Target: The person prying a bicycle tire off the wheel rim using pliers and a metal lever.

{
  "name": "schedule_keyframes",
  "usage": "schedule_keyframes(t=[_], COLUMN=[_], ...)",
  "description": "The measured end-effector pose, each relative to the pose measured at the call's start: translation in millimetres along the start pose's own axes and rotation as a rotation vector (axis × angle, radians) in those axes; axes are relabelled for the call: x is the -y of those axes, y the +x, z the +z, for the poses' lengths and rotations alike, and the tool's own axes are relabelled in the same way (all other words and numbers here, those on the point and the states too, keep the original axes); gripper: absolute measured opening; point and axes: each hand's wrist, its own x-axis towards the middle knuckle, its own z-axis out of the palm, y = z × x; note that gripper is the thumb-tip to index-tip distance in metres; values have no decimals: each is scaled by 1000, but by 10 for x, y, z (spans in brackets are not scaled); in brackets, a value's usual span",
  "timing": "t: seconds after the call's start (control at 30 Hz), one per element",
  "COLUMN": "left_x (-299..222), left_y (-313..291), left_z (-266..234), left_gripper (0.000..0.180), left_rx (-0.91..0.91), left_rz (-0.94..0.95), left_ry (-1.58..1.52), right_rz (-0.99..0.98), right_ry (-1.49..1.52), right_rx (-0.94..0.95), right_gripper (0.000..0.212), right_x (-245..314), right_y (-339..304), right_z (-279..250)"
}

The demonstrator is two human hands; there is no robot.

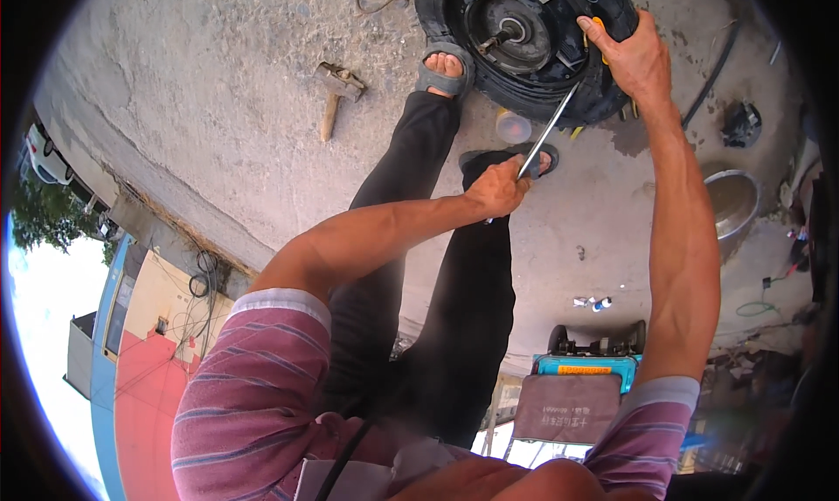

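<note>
A black scooter wheel (509,31) with a metal hub and a protruding axle lies at the top, close to my sandalled feet. My left hand (500,189) is closed round a long silver tire lever (549,134). The lever's far end meets the gap between the tire (603,99) and the rim. My right hand (638,59) grips the tire's right side, thumb on top and other fingers mostly hidden. Under that hand shows a yellow piece (599,31), its kind unclear.
A hammer (334,94) with a wooden handle lies on the concrete at left. A small plastic tub (513,127) sits between my feet. Right of me are a metal basin (732,202) of liquid and a black hose (712,74). A low stool-like seat (566,408) stands nearer.
</note>
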Motion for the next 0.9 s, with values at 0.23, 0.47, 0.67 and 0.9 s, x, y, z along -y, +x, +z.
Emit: schedule_keyframes(t=[0.23, 0.47, 0.67, 0.9], left_x=[3, -444, -439, -485], left_y=[45, 449, 406, 330], left_z=[-1424, -2056, -2087, -2037], left_gripper=[26, 34, 40, 46], left_rx=[-27, 199, 24, -178], left_rz=[381, 337, 319, 330], left_ry=[403, 470, 598, 767], right_rz=[22, 29, -3, -29], right_ry=[30, 57, 50, 65], right_rx=[-22, -2, -39, -72], right_gripper=[99, 98, 96, 93], right_x=[-22, 1, -57, -12], right_y=[-27, -24, -30, -51], right_z=[-13, -23, 5, 25])
